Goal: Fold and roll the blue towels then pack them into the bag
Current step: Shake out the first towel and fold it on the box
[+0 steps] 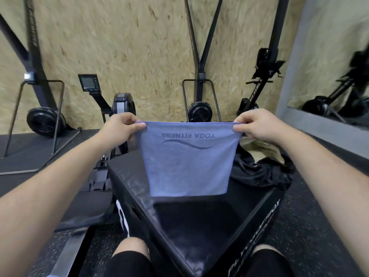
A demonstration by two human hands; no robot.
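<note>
Single head-worn view, wide-angle, lines bowing toward the edges. Faces forward and down over the black padded box (pixel 199 216), close in, with the box's near corner running down between the wearer's knees (pixel 130 248). Beyond the box, an OSB wall (pixel 139 47) fills the upper frame. Above the box, mid-frame, left hand (pixel 121 128) and right hand (pixel 255 124) pinch a blue towel (pixel 187 166).

bare forearms (pixel 60 176), black knee-length shorts (pixel 129 262)
</note>
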